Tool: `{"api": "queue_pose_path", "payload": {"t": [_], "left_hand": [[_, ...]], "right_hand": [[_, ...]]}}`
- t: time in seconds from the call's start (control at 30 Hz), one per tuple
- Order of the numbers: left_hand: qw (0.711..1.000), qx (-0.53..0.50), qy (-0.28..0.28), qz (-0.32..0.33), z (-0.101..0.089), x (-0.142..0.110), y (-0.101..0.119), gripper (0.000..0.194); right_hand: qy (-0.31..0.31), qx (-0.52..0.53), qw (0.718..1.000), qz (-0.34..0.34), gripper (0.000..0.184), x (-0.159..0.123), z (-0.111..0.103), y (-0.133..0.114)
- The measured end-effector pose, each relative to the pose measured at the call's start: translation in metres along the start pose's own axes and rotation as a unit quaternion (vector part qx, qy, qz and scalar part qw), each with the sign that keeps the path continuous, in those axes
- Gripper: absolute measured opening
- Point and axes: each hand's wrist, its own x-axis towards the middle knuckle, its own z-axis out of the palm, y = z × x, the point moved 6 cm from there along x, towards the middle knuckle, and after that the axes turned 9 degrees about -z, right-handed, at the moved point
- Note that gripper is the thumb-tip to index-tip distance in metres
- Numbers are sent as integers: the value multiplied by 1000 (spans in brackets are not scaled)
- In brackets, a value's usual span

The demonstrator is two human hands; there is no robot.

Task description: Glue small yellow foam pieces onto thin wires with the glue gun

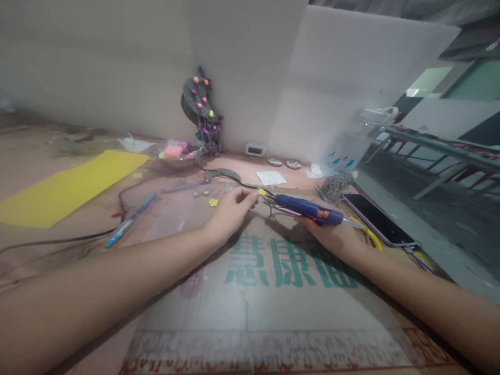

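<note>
Between its thumb and fingertips, my left hand point(228, 213) pinches a small yellow piece point(262, 191). My right hand point(334, 239) is wrapped round a blue hot glue gun point(304, 207), which lies tilted with a small red light showing near the grip. The gun's nozzle is right by the yellow piece; whether they touch I cannot tell. A clear glue stick point(352, 223) sticks out of the gun's rear. Under the barrel is a thin pinkish item, partly hidden. Left of my left hand lie a yellow flower point(213, 202) and a few smaller yellow bits point(205, 193).
A yellow sheet point(74, 187), a blue marker point(130, 221) and a black cord point(78, 238) lie left. At the back stand a grey moon decoration point(197, 99) and a bowl point(177, 161). Grey yarn point(336, 185), a bottle point(347, 140) and a phone point(378, 219) are right.
</note>
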Motion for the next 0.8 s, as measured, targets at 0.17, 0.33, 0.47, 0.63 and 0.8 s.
{"api": "queue_pose_path", "payload": {"t": [0.17,0.33,0.47,0.63,0.8], "left_hand": [[1000,2,5,-5,0,0,-1,27],[1000,-2,2,0,1,1,-1,25],[1000,-1,-5,1,2,1,-1,26],[1000,8,-7,7,1,1,-1,27],[1000,10,0,7,0,1,-2,28]], "right_hand": [[3,-3,1000,7,16,0,-1,0],[8,5,1000,12,15,0,-1,0],[-1,2,1000,8,17,1,0,0],[-2,-6,1000,7,19,1,1,1],[-4,-7,1000,6,19,1,-1,0]]}}
